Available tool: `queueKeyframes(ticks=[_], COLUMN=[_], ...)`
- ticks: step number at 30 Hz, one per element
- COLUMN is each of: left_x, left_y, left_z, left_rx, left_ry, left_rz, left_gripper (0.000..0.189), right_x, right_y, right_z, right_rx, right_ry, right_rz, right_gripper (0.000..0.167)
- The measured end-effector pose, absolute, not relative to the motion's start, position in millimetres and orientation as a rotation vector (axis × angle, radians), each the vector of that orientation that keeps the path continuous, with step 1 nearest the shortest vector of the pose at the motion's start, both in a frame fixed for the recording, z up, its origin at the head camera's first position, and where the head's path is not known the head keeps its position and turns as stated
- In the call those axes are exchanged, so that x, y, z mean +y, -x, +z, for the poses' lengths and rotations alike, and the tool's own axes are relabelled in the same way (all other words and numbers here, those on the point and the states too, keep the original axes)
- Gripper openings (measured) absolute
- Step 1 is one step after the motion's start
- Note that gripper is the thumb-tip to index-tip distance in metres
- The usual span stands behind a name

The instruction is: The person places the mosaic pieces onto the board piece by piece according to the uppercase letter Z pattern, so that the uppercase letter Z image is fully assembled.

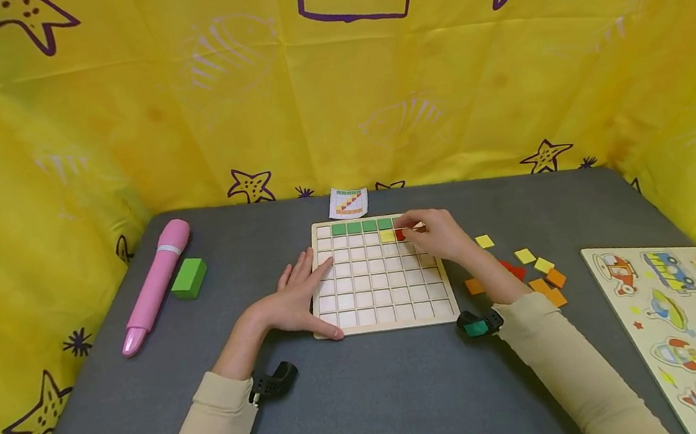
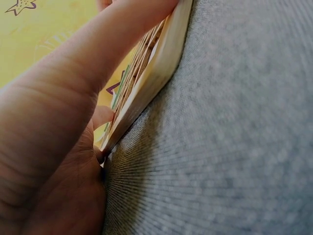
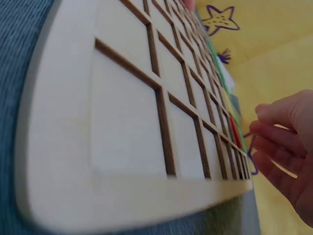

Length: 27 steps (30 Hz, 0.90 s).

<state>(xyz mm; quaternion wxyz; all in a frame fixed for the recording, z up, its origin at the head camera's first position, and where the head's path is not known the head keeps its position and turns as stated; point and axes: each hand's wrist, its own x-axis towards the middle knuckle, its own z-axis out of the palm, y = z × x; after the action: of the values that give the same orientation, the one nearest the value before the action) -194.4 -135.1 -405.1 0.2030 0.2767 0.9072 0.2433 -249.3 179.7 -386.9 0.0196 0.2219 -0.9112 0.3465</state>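
A wooden grid board (image 1: 367,330) lies on the table. Its top row holds several green tiles (image 1: 370,226), and below them are a yellow tile (image 1: 387,237) and a red tile (image 1: 399,235) side by side. My left hand (image 1: 293,302) rests with spread fingers at the board's left edge, the thumb over the near corner. Over the upper right of the board is my right hand (image 1: 438,233), its fingertips close to the red tile. In the right wrist view, nothing shows between the bent fingers (image 3: 276,139), and the red tile (image 3: 235,131) sits in the grid.
Loose yellow, orange (image 1: 474,286) and red tiles (image 1: 513,270) lie right of the board, partly behind the right forearm. A small pattern card (image 1: 348,203) is behind it. A pink microphone-shaped object (image 1: 158,284) and green block (image 1: 189,278) lie left; a vehicle puzzle board (image 1: 652,335) lies right.
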Motion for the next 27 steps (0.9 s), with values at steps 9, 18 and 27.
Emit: queueKeyframes(ticks=[9,18,27], left_x=[-134,-135,-135], left_y=[193,192,192], left_z=[-403,-403,-404], left_rx=[2.533,2.542,2.547], left_ry=[-0.781,-0.773,-0.776], left_rz=[0.692,0.691,0.691], left_gripper=[0.126,0.126,0.126], right_x=[238,287,307], right_y=[231,210,198], right_z=[-374,-362,-357], right_rx=[-2.973,-3.168,-3.358], right_ry=[-0.597,-0.506,-0.588], right_rz=[0.962,0.826,0.853], right_gripper=[0.018,0.019,0.030])
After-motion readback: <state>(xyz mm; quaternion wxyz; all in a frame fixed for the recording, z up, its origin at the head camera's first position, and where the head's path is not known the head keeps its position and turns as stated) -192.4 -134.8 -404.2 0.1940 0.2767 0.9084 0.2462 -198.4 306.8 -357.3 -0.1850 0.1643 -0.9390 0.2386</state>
